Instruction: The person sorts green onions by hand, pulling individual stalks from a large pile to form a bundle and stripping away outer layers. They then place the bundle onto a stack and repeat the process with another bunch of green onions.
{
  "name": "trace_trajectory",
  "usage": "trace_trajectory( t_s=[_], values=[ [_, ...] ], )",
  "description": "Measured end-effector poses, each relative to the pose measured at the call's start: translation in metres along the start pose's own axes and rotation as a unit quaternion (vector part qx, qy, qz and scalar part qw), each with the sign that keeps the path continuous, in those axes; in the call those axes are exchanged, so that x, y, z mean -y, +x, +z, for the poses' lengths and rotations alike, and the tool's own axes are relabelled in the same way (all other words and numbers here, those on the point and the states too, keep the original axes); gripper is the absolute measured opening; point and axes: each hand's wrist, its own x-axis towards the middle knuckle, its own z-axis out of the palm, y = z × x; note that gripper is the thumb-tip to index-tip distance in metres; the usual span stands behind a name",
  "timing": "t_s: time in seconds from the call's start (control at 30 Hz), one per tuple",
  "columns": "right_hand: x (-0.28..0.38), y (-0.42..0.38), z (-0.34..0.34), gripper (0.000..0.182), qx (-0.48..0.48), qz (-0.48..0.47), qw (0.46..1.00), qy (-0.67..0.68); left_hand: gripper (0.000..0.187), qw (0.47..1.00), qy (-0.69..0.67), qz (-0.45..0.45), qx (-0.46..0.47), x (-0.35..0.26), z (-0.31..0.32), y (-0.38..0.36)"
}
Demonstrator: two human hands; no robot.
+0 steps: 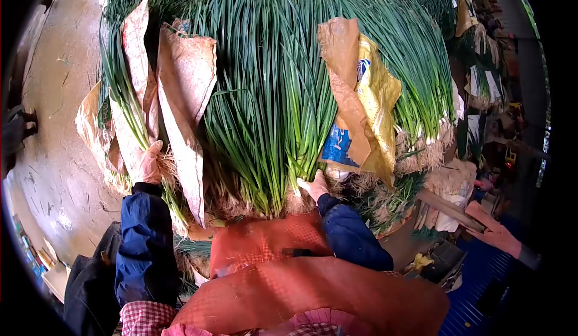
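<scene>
A wide spread of green onions (259, 95) fills the middle of the view, leaves away from me and rooted white ends toward me. At the left, my left hand (150, 163) is closed around the lower stalks of a few green onions (127, 98), their roots hanging beside the fingers. My right hand (315, 187) grips the root end of a bunch of green onions (302, 131) near my red apron (271, 240); some of its fingers are hidden. Right of that bunch lie a brown paper sheet (344, 65) and a yellow printed sack piece (376, 113).
Two pale stained sheets (183, 77) stand among the onions on the left. More green onions (415, 89) lie at the right. Another person's hand (495, 235) is near a wooden bar (448, 208). Wet floor (57, 155) stretches along the left.
</scene>
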Motion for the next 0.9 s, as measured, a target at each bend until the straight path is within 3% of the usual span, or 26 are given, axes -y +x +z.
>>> trace_trajectory(
  t_s=[0.1,0.17,0.27,0.3,0.33,0.4,0.43,0.5,0.53,0.57,0.6,0.67,0.73,0.8,0.83,0.9],
  values=[
    [0.043,-0.015,0.013,0.054,0.014,-0.047,0.996,-0.070,0.013,0.997,0.044,0.057,0.005,0.008,-0.020,0.010],
    [0.102,-0.040,0.014,0.058,-0.023,-0.056,0.987,-0.150,0.015,0.992,0.067,0.102,0.004,0.002,-0.021,0.021],
    [0.098,-0.020,0.038,0.059,-0.110,-0.132,0.968,-0.185,0.014,0.991,0.061,0.120,0.024,0.013,-0.017,0.047],
    [0.098,-0.017,0.025,0.068,-0.008,-0.075,0.989,-0.127,0.011,0.992,0.053,0.095,0.057,0.015,-0.015,0.048],
    [0.100,-0.019,0.009,0.083,0.072,-0.059,0.993,-0.078,0.009,0.995,0.075,0.066,0.015,0.019,-0.020,0.058],
    [0.072,-0.028,0.001,0.090,0.013,-0.116,0.989,-0.094,0.011,0.989,0.137,0.044,0.023,0.015,-0.024,0.066],
    [0.107,-0.062,-0.035,0.091,0.062,-0.062,0.985,-0.148,0.012,0.989,0.139,0.048,0.031,0.016,-0.027,0.070],
    [0.119,-0.092,-0.082,0.066,0.062,-0.098,0.993,-0.009,0.015,0.993,0.100,0.036,0.051,0.029,-0.033,0.079],
    [0.112,-0.097,-0.096,0.062,-0.186,-0.263,0.947,0.008,0.015,0.993,0.098,0.044,0.044,0.029,-0.031,0.074],
    [0.153,-0.118,-0.135,0.070,-0.331,-0.295,0.895,0.057,0.010,0.993,0.100,0.064,0.025,0.036,-0.032,0.078],
    [0.168,-0.108,-0.162,0.076,-0.436,-0.313,0.844,0.000,0.007,0.991,0.104,0.083,0.005,0.046,-0.035,0.087],
    [0.187,-0.068,-0.157,0.081,-0.400,-0.223,0.883,-0.101,0.005,0.992,0.081,0.094,-0.009,0.056,-0.041,0.092],
    [0.180,-0.003,-0.093,0.071,-0.237,-0.270,0.932,0.044,0.005,0.998,0.040,0.055,-0.018,0.046,-0.034,0.085],
    [0.187,0.047,-0.023,0.052,-0.186,-0.119,0.975,-0.013,0.005,0.990,0.079,0.115,-0.023,0.046,-0.041,0.085],
    [0.204,0.046,-0.009,0.045,-0.167,-0.154,0.973,-0.037,0.005,0.983,0.103,0.147,-0.025,0.044,-0.043,0.089],
    [0.221,0.020,-0.001,0.036,-0.128,-0.209,0.966,-0.080,0.006,0.996,0.084,0.026,0.007,0.031,-0.039,0.065]
  ],
)
